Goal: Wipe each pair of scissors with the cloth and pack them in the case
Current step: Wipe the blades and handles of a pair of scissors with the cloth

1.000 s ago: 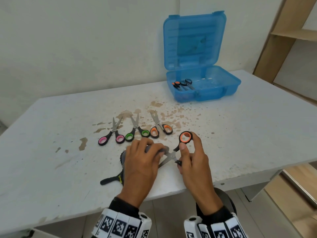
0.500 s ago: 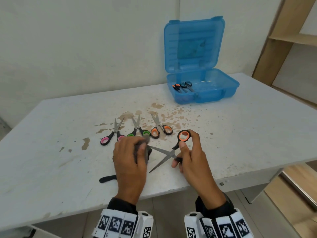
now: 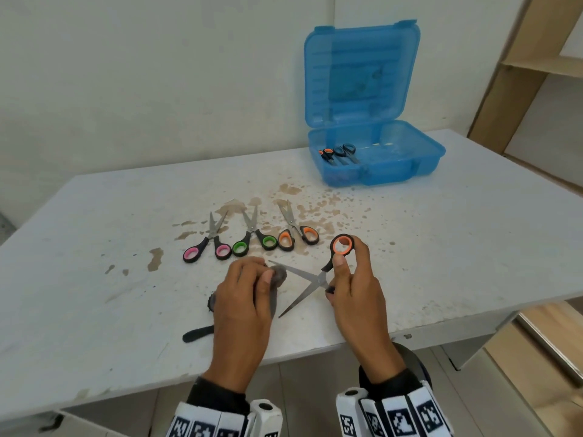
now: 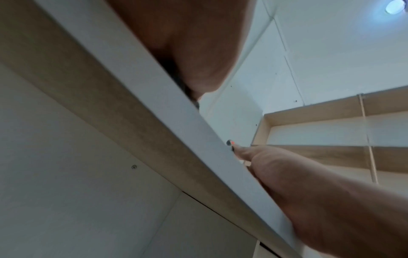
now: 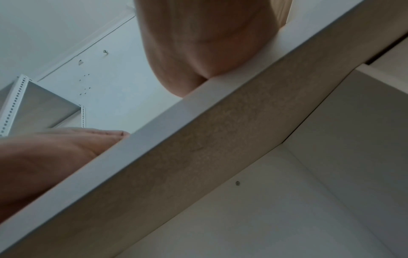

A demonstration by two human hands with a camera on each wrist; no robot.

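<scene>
In the head view my right hand pinches an orange-handled pair of scissors, its blades spread wide over the table's front. My left hand grips a grey cloth bunched round the tip of the upper blade. Three more pairs lie in a row behind: pink-handled scissors, green-handled scissors and orange-handled scissors. The open blue case at the back right holds two pairs. Both wrist views look up from under the table edge and show only palms.
The white table has brown stains around the scissors. A black strap-like piece lies by my left wrist near the front edge. A wooden shelf unit stands at the right beyond the table.
My left hand with the cloth has slid from near the pivot out to the blade tip. The blades now stand spread wide. The right hand has kept its hold.
</scene>
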